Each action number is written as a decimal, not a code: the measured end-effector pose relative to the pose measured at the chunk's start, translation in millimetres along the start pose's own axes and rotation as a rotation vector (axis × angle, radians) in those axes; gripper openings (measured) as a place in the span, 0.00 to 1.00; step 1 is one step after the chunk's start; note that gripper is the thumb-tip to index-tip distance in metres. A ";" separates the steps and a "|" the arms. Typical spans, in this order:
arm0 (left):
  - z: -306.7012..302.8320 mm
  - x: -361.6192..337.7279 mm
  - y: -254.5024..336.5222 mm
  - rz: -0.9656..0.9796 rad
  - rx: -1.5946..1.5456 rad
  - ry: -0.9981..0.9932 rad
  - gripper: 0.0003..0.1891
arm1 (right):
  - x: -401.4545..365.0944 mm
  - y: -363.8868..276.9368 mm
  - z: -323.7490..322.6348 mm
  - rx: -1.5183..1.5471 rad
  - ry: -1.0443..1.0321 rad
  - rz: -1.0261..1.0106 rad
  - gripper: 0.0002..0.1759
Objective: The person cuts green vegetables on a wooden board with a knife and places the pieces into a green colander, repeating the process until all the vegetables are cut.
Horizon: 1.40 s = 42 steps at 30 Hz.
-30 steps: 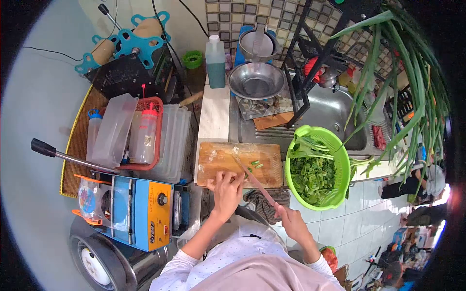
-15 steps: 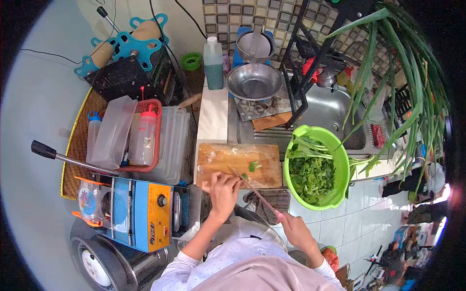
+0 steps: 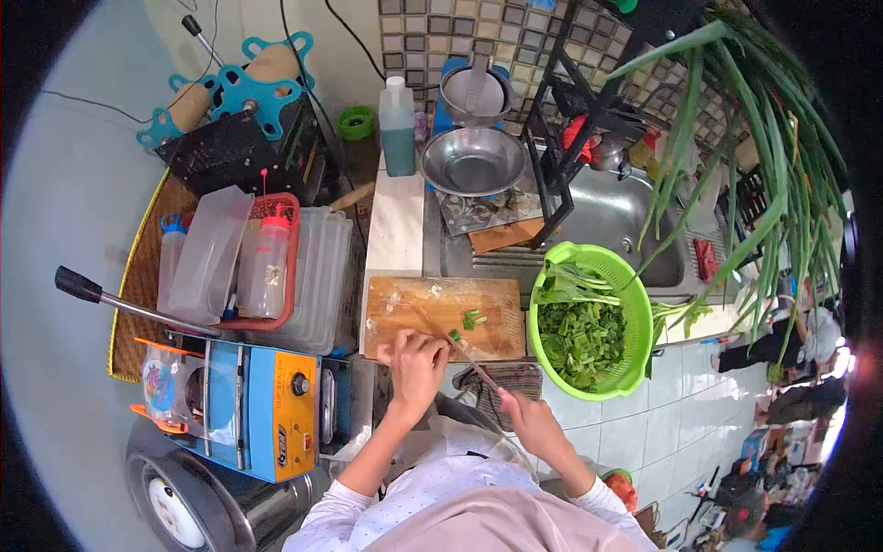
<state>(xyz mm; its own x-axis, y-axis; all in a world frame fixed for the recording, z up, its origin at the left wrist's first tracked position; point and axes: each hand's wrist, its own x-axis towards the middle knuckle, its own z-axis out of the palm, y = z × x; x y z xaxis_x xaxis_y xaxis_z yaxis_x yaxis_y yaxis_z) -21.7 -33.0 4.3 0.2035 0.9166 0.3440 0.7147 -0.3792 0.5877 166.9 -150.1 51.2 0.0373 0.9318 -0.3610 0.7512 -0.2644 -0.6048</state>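
Observation:
My right hand (image 3: 535,425) grips the handle of a knife (image 3: 472,362). The blade slants up and left across the near edge of the wooden cutting board (image 3: 386,317). Close beside the blade, my left hand (image 3: 416,366) rests at the near edge of the board with its fingers curled together. Whatever lies under those fingers is hidden. A few cut green leaf pieces (image 3: 473,319) lie on the board, and a small green bit (image 3: 454,336) is right by the blade. Right of the board, a lime-green basket (image 3: 641,317) holds chopped leafy greens (image 3: 581,340).
Behind the board stand a metal bowl (image 3: 473,164) and a bottle of green liquid (image 3: 397,129). A sink (image 3: 635,207) is at the back right, with long green leaves (image 3: 773,184) hanging over it. A blue-and-orange cup sealer (image 3: 292,414) and plastic containers (image 3: 317,276) are on the left.
The knife and my right hand have moved slightly forward and left over the board. My left hand stays at nearly the same spot. The whole view has shifted a little.

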 end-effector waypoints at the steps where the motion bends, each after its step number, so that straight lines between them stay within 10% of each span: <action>1: -2.0 1.9 -0.5 -0.008 0.011 -0.015 0.03 | 1.6 0.0 -1.8 0.093 -0.001 -0.022 0.24; 14: 1.7 22.5 14.7 -0.011 -0.020 -0.130 0.12 | -23.6 18.9 1.9 1.258 -0.209 0.364 0.31; 42: -2.6 51.9 16.5 0.054 -0.067 -0.176 0.15 | -29.2 15.2 -7.9 1.141 -0.385 0.318 0.31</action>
<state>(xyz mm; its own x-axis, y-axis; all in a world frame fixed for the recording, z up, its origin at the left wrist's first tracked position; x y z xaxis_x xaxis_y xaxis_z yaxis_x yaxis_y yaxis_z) -1.0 8.0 33.8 0.3587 0.9002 0.2469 0.6542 -0.4311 0.6214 182.5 -179.4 58.1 -0.2277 0.7048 -0.6718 -0.2644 -0.7088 -0.6540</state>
